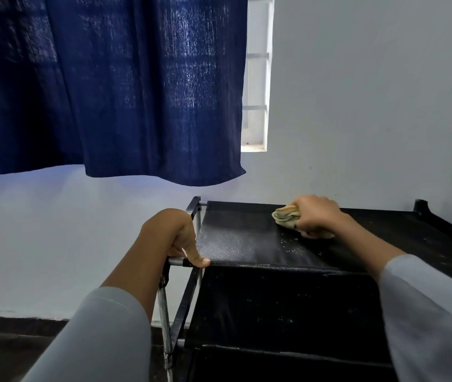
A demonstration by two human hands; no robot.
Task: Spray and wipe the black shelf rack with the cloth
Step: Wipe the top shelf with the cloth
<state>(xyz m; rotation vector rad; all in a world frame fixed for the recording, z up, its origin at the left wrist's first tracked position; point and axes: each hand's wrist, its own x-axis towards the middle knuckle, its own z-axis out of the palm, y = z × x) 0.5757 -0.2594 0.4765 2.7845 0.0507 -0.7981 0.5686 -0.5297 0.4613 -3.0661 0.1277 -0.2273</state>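
Yellowish cloth (288, 216) half-hidden under gripping right hand (315, 216); left hand (175, 238) fingers around rack (247, 238) bar.

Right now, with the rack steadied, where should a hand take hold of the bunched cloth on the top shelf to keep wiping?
Probably from above, palm down over the cloth's bunched middle, as the right hand grips it now. It lies crumpled flat on the top shelf, so nothing offers a side hold. The left hand holds the front rail.
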